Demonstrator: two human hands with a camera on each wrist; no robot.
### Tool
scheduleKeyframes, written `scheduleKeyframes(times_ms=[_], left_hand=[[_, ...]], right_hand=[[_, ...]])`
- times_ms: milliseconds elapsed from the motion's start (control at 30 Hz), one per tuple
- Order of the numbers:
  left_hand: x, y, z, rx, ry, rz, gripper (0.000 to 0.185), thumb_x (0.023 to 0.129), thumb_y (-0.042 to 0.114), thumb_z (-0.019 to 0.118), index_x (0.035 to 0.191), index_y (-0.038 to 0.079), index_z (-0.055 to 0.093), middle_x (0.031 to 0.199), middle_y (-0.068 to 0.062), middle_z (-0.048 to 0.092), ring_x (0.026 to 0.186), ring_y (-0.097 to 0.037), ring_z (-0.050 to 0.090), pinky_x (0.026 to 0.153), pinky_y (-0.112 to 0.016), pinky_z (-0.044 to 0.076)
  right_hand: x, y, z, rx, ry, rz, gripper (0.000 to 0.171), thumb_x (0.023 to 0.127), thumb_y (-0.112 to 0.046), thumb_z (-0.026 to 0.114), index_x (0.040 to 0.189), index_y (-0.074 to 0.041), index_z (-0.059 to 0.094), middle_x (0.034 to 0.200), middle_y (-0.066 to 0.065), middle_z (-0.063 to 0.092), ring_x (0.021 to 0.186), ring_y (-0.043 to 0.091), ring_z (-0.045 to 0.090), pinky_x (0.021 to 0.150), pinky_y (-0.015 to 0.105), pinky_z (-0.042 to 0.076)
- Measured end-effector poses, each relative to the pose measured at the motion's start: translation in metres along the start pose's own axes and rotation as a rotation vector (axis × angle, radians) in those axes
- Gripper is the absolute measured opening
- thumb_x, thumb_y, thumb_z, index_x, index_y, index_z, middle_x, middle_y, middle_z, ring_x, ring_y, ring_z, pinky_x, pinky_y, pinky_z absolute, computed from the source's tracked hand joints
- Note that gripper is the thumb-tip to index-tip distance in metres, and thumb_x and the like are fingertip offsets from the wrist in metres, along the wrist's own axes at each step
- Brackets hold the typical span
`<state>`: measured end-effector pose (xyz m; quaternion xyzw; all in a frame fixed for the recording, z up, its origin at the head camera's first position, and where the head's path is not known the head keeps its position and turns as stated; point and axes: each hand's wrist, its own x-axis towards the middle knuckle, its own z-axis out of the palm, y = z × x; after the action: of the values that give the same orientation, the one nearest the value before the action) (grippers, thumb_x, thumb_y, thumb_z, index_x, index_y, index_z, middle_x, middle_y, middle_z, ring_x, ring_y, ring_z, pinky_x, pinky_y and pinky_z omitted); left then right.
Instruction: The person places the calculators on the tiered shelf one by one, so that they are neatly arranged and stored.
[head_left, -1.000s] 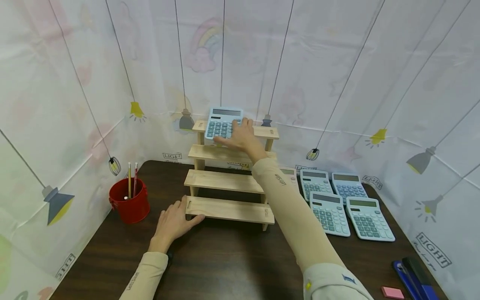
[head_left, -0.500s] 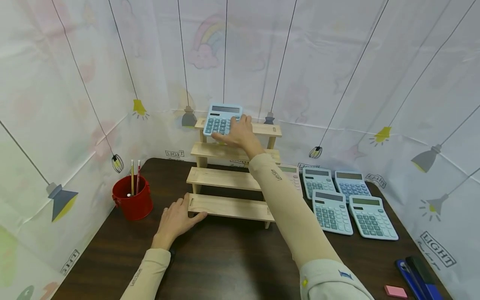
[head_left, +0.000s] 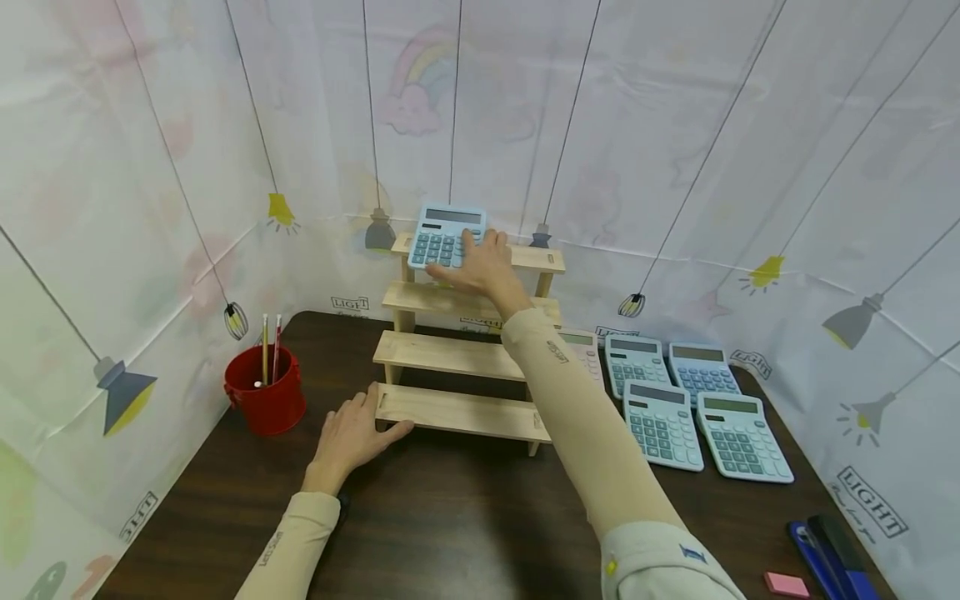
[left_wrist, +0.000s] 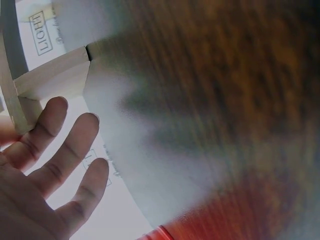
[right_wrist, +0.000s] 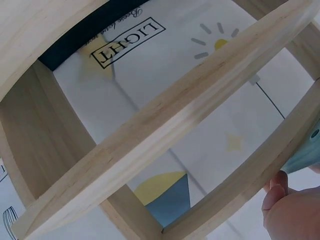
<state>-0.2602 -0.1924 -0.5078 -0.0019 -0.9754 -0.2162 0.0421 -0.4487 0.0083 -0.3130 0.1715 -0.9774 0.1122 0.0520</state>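
A four-step wooden riser (head_left: 450,354) stands at the back of the dark table (head_left: 465,517). On its top step a light blue calculator (head_left: 442,236) leans upright, and my right hand (head_left: 483,265) holds it by the lower right, fingers on its keys. In the right wrist view the riser's steps (right_wrist: 165,125) fill the frame, with a corner of the calculator (right_wrist: 307,152) above my thumb. My left hand (head_left: 351,433) lies flat on the table, fingers straight, touching the left end of the lowest step; the left wrist view shows its spread fingers (left_wrist: 55,155).
Several more calculators (head_left: 678,392) lie flat on the table right of the riser. A red cup with pencils (head_left: 265,392) stands at the left. A blue stapler (head_left: 825,546) and a pink eraser (head_left: 786,585) lie at the near right corner. Printed curtain walls enclose the table.
The right hand shifted the blue calculator slightly up and right on the top step. The left hand stayed by the lowest step. The head view drifted a little.
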Motion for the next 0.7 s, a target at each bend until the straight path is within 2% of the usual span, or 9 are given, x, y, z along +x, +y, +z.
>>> scheduleKeyframes(times_ms=[133,333,400,633,700], left_hand=[[0.0,0.001,-0.001,0.011,-0.007,0.002,0.108,0.085,0.077,0.056,0.156,0.0,0.031,0.143,-0.024,0.054,0.125,-0.044,0.056,0.104,-0.066,0.041],[0.002,0.0,-0.004,0.012,-0.008,0.007,0.107,0.085,0.076,0.057,0.156,0.0,0.031,0.143,-0.024,0.054,0.124,-0.044,0.056,0.103,-0.066,0.041],[0.003,0.0,-0.004,0.013,-0.008,0.009,0.107,0.085,0.077,0.056,0.156,0.0,0.031,0.143,-0.024,0.054,0.125,-0.044,0.056,0.103,-0.066,0.041],[0.0,0.002,-0.003,0.01,-0.002,0.014,0.107,0.086,0.076,0.055,0.155,-0.001,0.031,0.141,-0.025,0.055,0.122,-0.045,0.057,0.099,-0.065,0.043],[-0.001,0.003,-0.003,0.011,-0.002,0.014,0.107,0.086,0.076,0.055,0.156,-0.002,0.031,0.142,-0.025,0.055,0.122,-0.045,0.057,0.099,-0.065,0.044]], right_hand=[[-0.006,0.006,-0.005,-0.009,0.024,-0.001,0.112,0.081,-0.086,0.047,0.162,-0.015,0.018,0.158,0.031,0.024,0.142,0.043,0.026,0.116,0.055,0.03],[-0.024,0.021,-0.013,0.036,0.052,0.031,0.11,0.081,-0.086,0.048,0.162,-0.019,0.017,0.164,0.026,0.017,0.153,0.046,0.012,0.124,0.062,0.015],[-0.032,0.027,-0.013,0.049,0.065,0.036,0.109,0.081,-0.085,0.049,0.162,-0.019,0.019,0.163,0.025,0.02,0.152,0.045,0.015,0.122,0.063,0.018],[-0.068,0.052,-0.008,0.118,0.1,0.027,0.106,0.083,-0.081,0.052,0.161,-0.015,0.022,0.162,0.025,0.023,0.152,0.048,0.017,0.122,0.067,0.015],[-0.08,0.061,-0.006,0.128,0.114,0.016,0.105,0.084,-0.08,0.052,0.161,-0.015,0.022,0.161,0.025,0.026,0.151,0.047,0.019,0.121,0.067,0.018]])
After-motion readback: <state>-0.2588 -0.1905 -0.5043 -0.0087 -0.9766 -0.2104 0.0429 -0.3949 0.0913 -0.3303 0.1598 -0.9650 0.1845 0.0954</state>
